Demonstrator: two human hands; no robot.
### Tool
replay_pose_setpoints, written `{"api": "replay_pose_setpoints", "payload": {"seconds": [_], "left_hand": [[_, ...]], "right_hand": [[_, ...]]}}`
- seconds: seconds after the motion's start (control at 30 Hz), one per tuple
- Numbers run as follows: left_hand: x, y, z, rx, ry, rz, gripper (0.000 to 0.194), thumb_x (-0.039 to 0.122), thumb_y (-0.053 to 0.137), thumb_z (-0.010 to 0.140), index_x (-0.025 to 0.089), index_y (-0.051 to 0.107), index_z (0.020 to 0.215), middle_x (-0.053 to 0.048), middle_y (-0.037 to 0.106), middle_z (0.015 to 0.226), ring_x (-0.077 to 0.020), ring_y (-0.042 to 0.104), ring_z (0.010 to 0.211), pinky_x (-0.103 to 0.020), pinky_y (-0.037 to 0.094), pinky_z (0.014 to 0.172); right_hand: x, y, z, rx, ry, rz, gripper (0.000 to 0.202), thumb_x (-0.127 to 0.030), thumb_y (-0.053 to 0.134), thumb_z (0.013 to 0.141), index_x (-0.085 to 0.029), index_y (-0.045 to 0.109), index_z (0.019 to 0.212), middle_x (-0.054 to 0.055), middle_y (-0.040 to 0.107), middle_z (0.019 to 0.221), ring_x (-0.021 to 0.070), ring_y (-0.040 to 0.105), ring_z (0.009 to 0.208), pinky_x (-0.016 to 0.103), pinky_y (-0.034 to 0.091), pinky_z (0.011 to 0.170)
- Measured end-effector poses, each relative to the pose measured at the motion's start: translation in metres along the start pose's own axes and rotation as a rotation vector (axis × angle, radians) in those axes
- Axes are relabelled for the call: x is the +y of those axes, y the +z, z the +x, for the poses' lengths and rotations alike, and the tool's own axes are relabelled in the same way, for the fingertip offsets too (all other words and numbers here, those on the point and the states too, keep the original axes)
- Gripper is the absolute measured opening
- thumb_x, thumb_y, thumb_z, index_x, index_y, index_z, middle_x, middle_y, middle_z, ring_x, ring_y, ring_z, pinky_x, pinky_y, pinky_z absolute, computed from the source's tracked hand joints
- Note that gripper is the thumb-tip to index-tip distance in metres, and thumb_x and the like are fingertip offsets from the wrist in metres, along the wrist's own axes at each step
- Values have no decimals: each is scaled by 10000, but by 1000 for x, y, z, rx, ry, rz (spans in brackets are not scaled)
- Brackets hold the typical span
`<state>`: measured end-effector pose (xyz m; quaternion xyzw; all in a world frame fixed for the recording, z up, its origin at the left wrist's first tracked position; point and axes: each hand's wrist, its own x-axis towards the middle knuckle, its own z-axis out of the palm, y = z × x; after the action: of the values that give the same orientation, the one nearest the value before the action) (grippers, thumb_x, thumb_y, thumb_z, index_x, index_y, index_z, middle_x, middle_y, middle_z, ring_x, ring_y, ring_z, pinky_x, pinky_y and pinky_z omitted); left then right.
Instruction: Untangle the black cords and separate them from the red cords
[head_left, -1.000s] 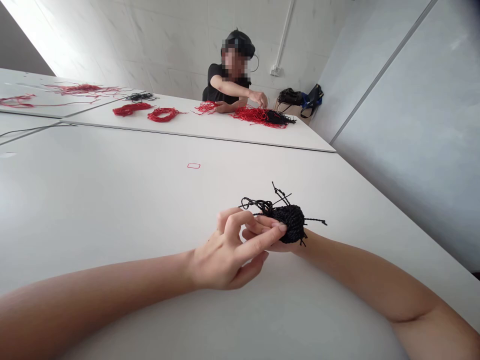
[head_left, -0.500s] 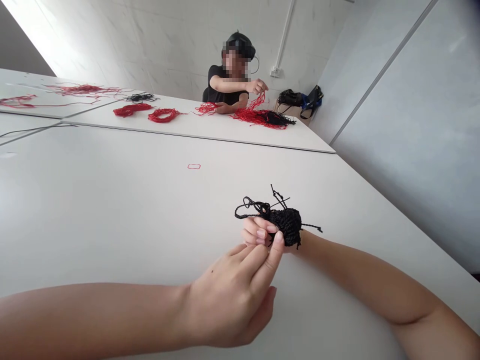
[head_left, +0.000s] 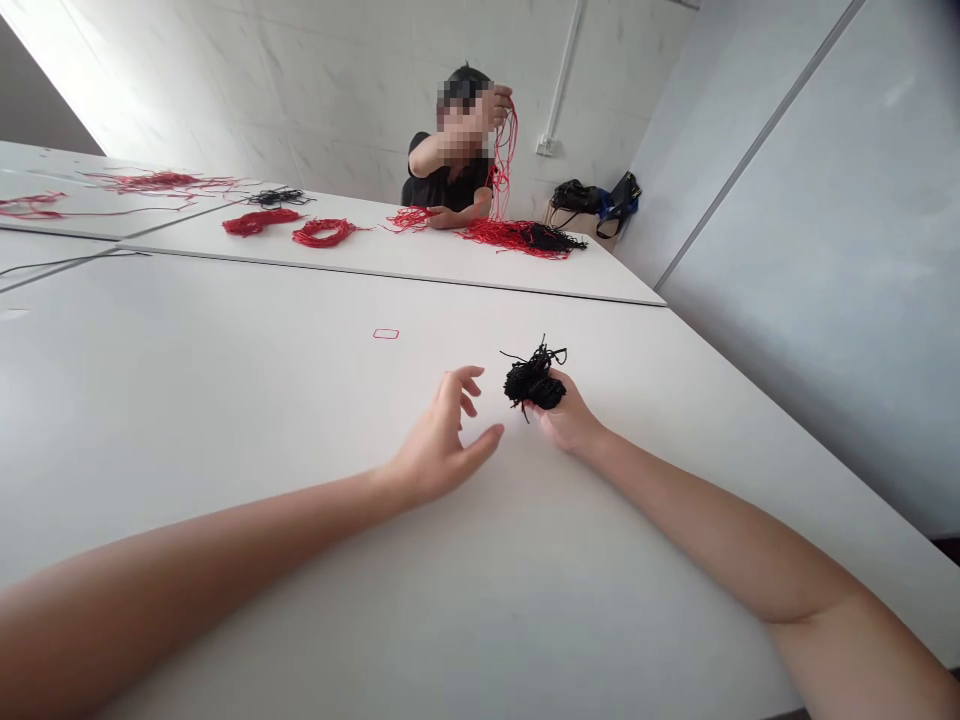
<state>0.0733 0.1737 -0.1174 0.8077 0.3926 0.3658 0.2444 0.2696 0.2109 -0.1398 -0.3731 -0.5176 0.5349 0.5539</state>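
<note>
A bundle of black cord (head_left: 534,382) is in my right hand (head_left: 571,418), over the white table (head_left: 300,400). Loose cord ends stick out at its top and underneath. The fingers of my right hand are partly hidden behind the bundle. Just left of it, my left hand (head_left: 442,440) holds nothing, with thumb and fingers apart and curved toward the cord without touching it.
Across the table a person (head_left: 450,180) lifts red cords (head_left: 504,150). Near them lie a red and black cord pile (head_left: 517,237), a red coil (head_left: 324,233), a red bundle (head_left: 259,221) and black cord (head_left: 277,197). Bags (head_left: 589,197) stand behind.
My left hand has let go of the black cord bundle and opened. The bundle and my right hand have moved up and turned. The person across has raised red cords higher.
</note>
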Motion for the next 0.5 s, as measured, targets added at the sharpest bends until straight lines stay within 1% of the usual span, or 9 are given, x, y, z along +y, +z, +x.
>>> {"api": "replay_pose_setpoints", "payload": {"seconds": [0.03,0.1,0.17,0.23,0.3,0.4,0.5], "left_hand": [[-5,0,5,12,-30,-28,475,330,545,857,205,332,1263,-100,490,1132,-178,554,906,-312,510,668],[-12,-1,13,0,-27,-66,444,336,565,850,206,380,1233,-106,482,1200,-187,539,989,-330,505,742],[-14,-1,18,-59,27,-101,416,328,591,833,208,445,1204,-95,509,1207,-191,536,1014,-343,492,795],[-16,0,22,-110,56,-153,361,338,618,815,206,518,1136,-81,562,1146,-193,556,987,-344,490,803],[-21,0,26,-127,10,-225,293,371,628,812,192,566,1035,-73,605,1064,-196,581,951,-341,501,786],[-31,-4,34,-134,-73,-296,266,405,640,804,169,598,922,-68,620,974,-201,600,924,-350,507,787],[-37,-12,42,-105,-95,-317,248,380,656,782,164,617,895,-61,588,977,-191,591,892,-346,491,778]], "right_hand": [[2,0,0,20,-26,-53,153,-287,708,661,-198,603,728,-11,566,679,130,484,631,274,414,646],[4,2,-1,-17,-64,-143,146,-258,680,685,-193,628,805,0,608,735,144,536,688,287,437,703],[3,5,-4,-70,-108,-251,264,-260,694,683,-186,630,928,28,648,891,176,589,833,307,452,791],[2,8,-6,-103,-109,-308,399,-272,732,654,-182,601,1020,53,639,1030,207,591,960,325,452,846],[1,8,-6,-101,-80,-330,464,-287,752,637,-176,582,1055,68,626,1084,216,583,990,329,452,848],[-2,8,-4,-116,-40,-315,440,-313,748,664,-171,599,1052,62,637,1046,199,580,952,309,446,813],[-4,8,-1,-144,1,-270,306,-388,711,733,-168,655,938,40,650,911,173,580,870,276,435,743]]}}
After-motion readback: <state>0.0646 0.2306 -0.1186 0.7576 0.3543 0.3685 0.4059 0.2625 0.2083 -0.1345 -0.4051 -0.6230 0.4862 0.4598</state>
